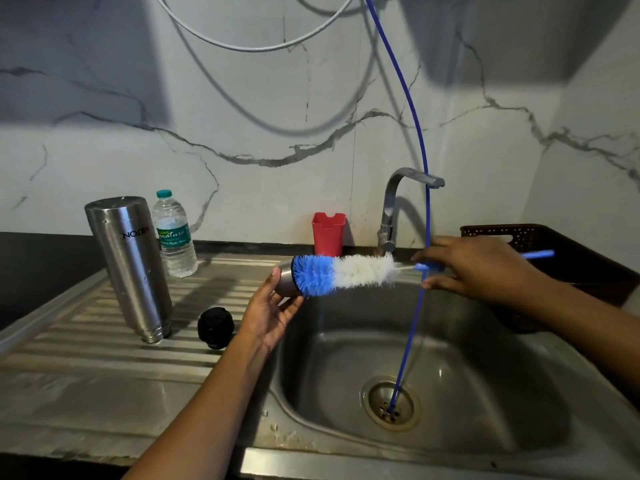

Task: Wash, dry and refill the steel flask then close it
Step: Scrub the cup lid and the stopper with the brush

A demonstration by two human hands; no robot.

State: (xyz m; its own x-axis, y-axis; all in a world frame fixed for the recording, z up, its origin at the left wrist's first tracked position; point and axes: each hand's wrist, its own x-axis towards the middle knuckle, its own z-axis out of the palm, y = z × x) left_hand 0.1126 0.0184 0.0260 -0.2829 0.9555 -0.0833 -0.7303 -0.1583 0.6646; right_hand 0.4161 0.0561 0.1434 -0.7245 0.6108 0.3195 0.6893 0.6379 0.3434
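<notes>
Closest to the viewer, the left forearm (207,393) reaches over the near rim of the steel sink (485,341). The left hand (273,306) curls thumb and fingers around a small steel cup (285,280) whose mouth faces right. A blue-and-white bottle brush (343,273) has its tip pushed into the cup, and the right hand (474,268) holds the brush's thin blue handle between thumb and fingers. The steel flask (128,265) stands upside down on the ribbed surface (86,393) at far left, with a black stopper (215,327) just beside it and a water bottle (175,233) behind. Rigid, smooth and probably wet, the flask looks slippery and, being empty, light. A full wrap around its mid-body seems the safest hold.
</notes>
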